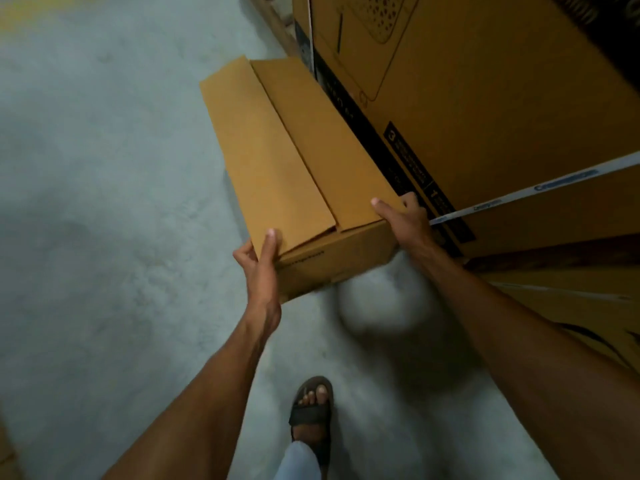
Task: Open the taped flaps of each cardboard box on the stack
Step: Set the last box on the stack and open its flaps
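A long plain cardboard box (pixel 298 161) is held above the grey floor, its two top flaps folded over with the left flap slightly lifted at the near end. My left hand (pixel 259 261) grips the near left corner, thumb on top of the flap. My right hand (pixel 401 216) grips the near right corner, thumb on the top face and fingers down the side. No tape shows on this box's top seam.
A large printed cardboard box (pixel 502 98) with a white tape strip (pixel 540 192) stands close on the right, touching the held box. More cardboard (pixel 588 306) lies lower right. The concrete floor (pixel 104 202) spreads left. My sandalled foot (pixel 311 410) is below.
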The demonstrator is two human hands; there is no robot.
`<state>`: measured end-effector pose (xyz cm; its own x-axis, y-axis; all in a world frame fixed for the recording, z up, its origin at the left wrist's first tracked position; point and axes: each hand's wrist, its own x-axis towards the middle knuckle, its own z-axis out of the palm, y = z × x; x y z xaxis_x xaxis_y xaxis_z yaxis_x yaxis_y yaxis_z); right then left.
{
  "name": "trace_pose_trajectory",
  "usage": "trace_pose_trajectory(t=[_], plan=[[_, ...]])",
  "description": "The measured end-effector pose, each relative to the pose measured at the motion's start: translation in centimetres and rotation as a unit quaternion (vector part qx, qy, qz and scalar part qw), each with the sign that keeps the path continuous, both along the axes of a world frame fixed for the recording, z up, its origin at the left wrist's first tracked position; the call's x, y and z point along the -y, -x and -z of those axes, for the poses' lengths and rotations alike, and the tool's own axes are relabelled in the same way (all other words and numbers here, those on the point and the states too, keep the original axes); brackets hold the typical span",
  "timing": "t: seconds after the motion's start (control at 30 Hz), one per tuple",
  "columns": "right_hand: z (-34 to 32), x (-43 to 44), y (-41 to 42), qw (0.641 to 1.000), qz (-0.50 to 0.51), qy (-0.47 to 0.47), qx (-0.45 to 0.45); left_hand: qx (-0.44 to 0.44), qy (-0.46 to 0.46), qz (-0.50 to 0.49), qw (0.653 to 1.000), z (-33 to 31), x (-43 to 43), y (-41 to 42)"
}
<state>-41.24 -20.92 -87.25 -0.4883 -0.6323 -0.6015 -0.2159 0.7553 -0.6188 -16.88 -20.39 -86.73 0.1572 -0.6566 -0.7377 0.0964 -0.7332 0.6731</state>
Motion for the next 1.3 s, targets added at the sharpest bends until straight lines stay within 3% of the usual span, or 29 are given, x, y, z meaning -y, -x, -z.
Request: trace_pose_trajectory(t=[0.13, 0.33, 0.5, 0.67, 0.87, 1.07, 1.3], plan=[[-6.6, -0.2, -3.3, 0.996, 0.059, 0.049, 0.045, 0.002, 0.028, 0.035, 0.999, -6.4, 3.0, -2.7], [-18.8, -3.9, -6.1, 0.988, 0.113, 0.051, 0.087, 0.035, 0.054, 0.072, 0.995, -18.7, 0.8, -5.5], [-34.0, -9.4, -7.8, 0.984, 0.091, 0.114, 0.103, 0.032, 0.12, 0.039, 0.992, -33.2, -5.9, -7.1], [-50.2, -18.5, -9.8, 0.975, 0.063, 0.205, 0.05, 0.039, 0.208, 0.032, 0.977, -49.3, -14.6, -9.0], [-64.8, -30.8, -11.8, 0.947, 0.068, 0.306, 0.063, 0.005, 0.309, 0.035, 0.95, -64.7, -25.8, -11.2], [-74.1, -40.3, -11.5, 0.931, 0.071, 0.354, 0.054, -0.001, 0.386, 0.06, 0.921, -74.3, -34.2, -11.4], [-79.5, -47.8, -11.1, 0.912, 0.112, 0.393, 0.033, 0.004, 0.452, 0.096, 0.887, -80.9, -40.2, -10.6]])
